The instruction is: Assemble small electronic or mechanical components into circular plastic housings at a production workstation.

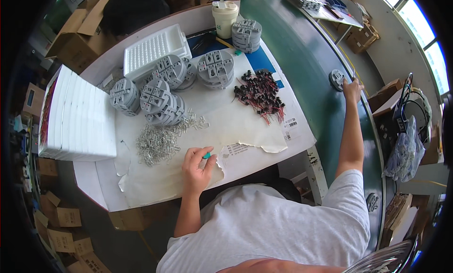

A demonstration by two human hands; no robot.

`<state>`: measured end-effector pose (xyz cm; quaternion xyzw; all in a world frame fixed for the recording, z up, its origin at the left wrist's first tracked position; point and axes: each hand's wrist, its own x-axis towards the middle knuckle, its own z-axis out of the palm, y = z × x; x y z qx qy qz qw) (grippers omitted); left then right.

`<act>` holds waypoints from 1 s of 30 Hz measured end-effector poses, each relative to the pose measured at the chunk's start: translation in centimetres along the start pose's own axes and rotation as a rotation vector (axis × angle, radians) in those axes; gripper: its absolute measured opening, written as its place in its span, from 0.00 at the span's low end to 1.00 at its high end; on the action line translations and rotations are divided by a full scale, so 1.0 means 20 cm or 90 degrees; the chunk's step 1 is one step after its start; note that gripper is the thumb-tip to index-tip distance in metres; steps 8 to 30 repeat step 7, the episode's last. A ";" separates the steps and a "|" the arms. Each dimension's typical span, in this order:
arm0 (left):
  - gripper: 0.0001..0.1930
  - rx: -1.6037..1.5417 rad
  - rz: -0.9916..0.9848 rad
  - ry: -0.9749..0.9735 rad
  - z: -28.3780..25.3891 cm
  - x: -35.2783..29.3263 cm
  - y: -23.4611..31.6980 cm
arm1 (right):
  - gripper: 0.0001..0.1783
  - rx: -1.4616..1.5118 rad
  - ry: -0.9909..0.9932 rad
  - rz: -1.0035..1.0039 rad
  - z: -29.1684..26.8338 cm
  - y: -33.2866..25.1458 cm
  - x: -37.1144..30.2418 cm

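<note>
Above the near edge of the worktable, my left hand [196, 168] is curled, with a small teal piece [206, 155] at its fingertips. My right arm stretches out over the green conveyor belt. At its end, my right hand [352, 90] is beside a grey round plastic base [337, 80], its fingertips close to the rim. A thin pale thing [354, 73] sticks up by those fingers, too small to make out. Nearest my left hand lies a heap of small metal clips [158, 142]. Farther right is a pile of black parts with red wires [260, 93].
Stacks of grey round bases [215, 69] stand along the table's back, near a white tray [153, 53] and a lidded cup [224, 19]. White foam trays [78, 115] are stacked at left. Another grey base [373, 202] lies on the green belt [302, 75]. Cardboard boxes [78, 42] stand around.
</note>
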<state>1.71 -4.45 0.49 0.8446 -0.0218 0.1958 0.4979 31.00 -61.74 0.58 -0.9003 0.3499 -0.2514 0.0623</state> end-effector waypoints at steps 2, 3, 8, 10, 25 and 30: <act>0.14 0.002 -0.008 -0.041 0.00 0.00 -0.02 | 0.22 0.154 0.012 -0.224 -0.08 -0.16 -0.08; 0.15 0.005 -0.013 -0.062 0.00 -0.01 -0.03 | 0.18 0.294 -0.071 -0.310 -0.10 -0.29 -0.16; 0.14 -0.013 -0.054 -0.087 -0.02 -0.03 -0.08 | 0.10 0.517 -0.493 -0.559 -0.60 -1.03 -0.78; 0.14 -0.013 -0.054 -0.087 -0.02 -0.03 -0.08 | 0.10 0.517 -0.493 -0.559 -0.60 -1.03 -0.78; 0.14 -0.013 -0.054 -0.087 -0.02 -0.03 -0.08 | 0.10 0.517 -0.493 -0.559 -0.60 -1.03 -0.78; 0.14 -0.013 -0.054 -0.087 -0.02 -0.03 -0.08 | 0.10 0.517 -0.493 -0.559 -0.60 -1.03 -0.78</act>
